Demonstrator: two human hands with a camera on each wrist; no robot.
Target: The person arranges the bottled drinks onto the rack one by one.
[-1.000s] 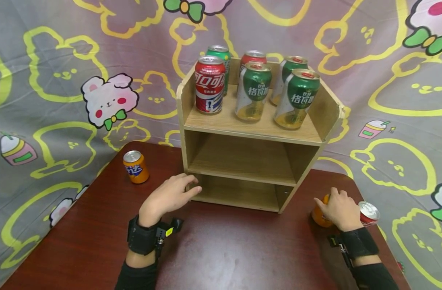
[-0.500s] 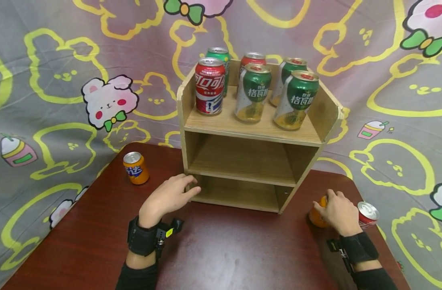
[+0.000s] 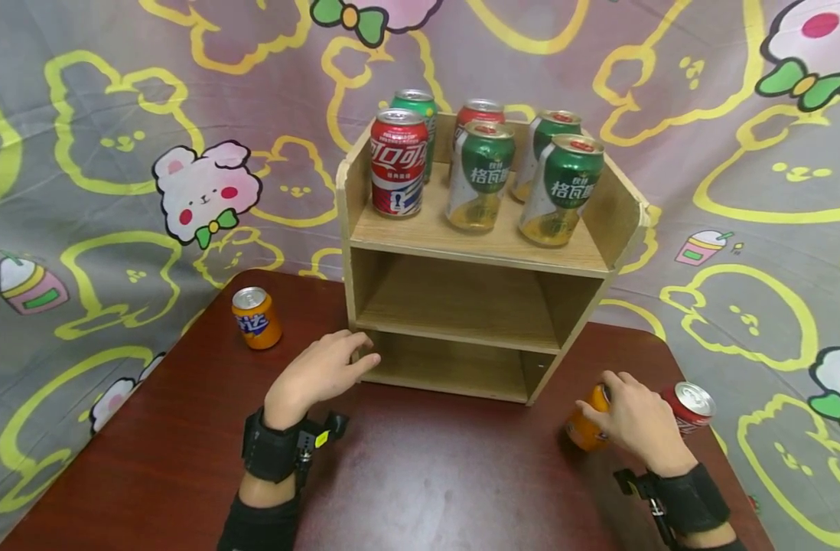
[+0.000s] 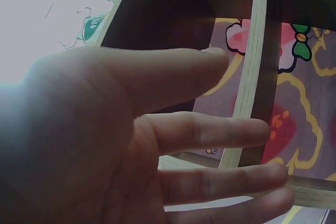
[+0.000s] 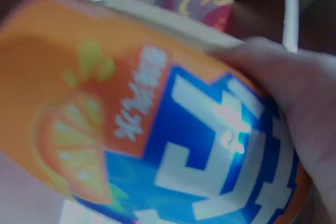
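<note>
My right hand [image 3: 636,421] grips an orange soda can [image 3: 588,425] at the right of the table; the hand hides much of it. Filling the right wrist view, the same orange can [image 5: 79,129] shows a blue label, with the thumb [image 5: 310,93] along its side. Just beyond that hand stands a red soda can [image 3: 692,405]. My left hand [image 3: 320,375] hovers by the lower left corner of the wooden shelf [image 3: 461,252], fingers relaxed and holding nothing. In the left wrist view its fingers [image 4: 210,129] are spread apart before the shelf boards.
Several cans stand on the shelf's top board, among them a red cola can [image 3: 398,164] and green-and-silver cans [image 3: 563,191]. Another orange can [image 3: 257,317] stands on the table [image 3: 420,474] at the left. A patterned cloth [image 3: 117,191] hangs behind.
My right hand has moved left and toward me with the orange can, which comes away from the red can. The left hand stays where it was.
</note>
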